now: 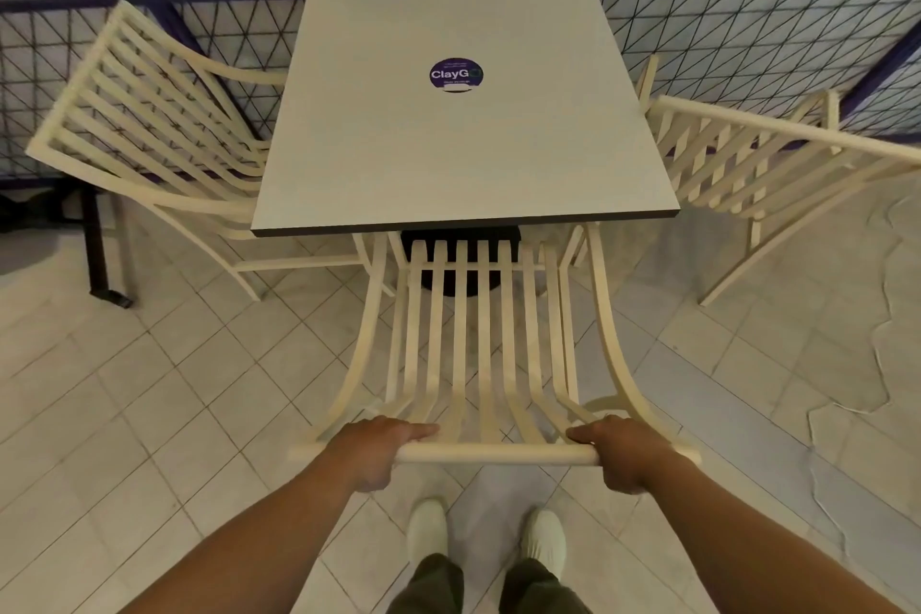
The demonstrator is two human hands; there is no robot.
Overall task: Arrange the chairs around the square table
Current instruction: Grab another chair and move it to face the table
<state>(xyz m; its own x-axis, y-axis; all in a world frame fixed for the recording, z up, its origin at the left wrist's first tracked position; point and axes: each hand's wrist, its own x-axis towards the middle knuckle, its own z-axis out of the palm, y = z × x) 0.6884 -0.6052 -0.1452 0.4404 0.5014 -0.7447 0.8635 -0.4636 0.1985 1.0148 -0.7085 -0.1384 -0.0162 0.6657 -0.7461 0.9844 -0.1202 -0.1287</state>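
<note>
A square white table (463, 155) with a round purple sticker (456, 75) stands against a wire fence. A cream slatted chair (478, 344) stands at the table's near side, its seat partly under the tabletop. My left hand (379, 451) and my right hand (623, 451) both grip the top rail of its backrest, one toward each end. A second cream chair (144, 115) stands at the table's left side, facing it. A third cream chair (747, 160) stands at the right side, turned at an angle.
A black wire fence (747, 40) with a purple rail runs behind the table. At the left a dark table leg (99, 254) stands on the tiled floor. My two white shoes (483, 538) are right behind the near chair. Cracked paving lies at the right.
</note>
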